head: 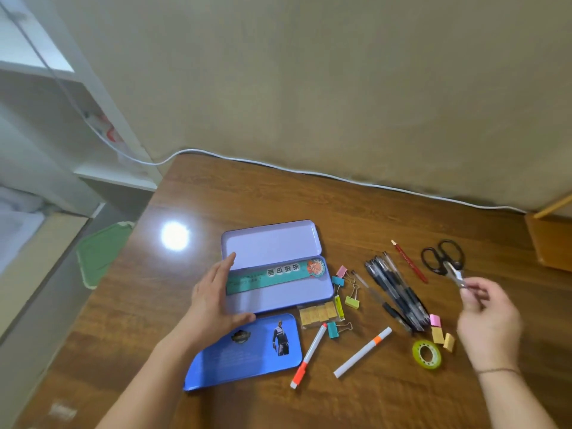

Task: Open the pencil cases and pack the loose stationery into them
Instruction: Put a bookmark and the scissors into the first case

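Note:
A lilac tin pencil case (pixel 278 300) lies open at the table's middle, lid (pixel 269 243) folded back, with a teal ruler (pixel 269 275) inside. My left hand (pixel 213 300) grips the case's left end. Just below it lies a shut blue pencil case (pixel 247 351). To the right, my right hand (pixel 486 317) pinches the blade tips of black-handled scissors (pixel 442 257), whose handles point away from me. Loose on the table are black pens (pixel 393 289), a red pencil (pixel 410 261), two white-and-orange markers (pixel 362 351), coloured binder clips (pixel 346 289) and a green tape roll (pixel 426 355).
A clear box of yellow pieces (pixel 318 314) sits by the open case. Pink and yellow clips (pixel 441 332) lie near the tape. A white cable (pixel 309 171) runs along the wall at the wooden table's (pixel 216 196) far edge. A green tray (pixel 102 252) lies off the left edge.

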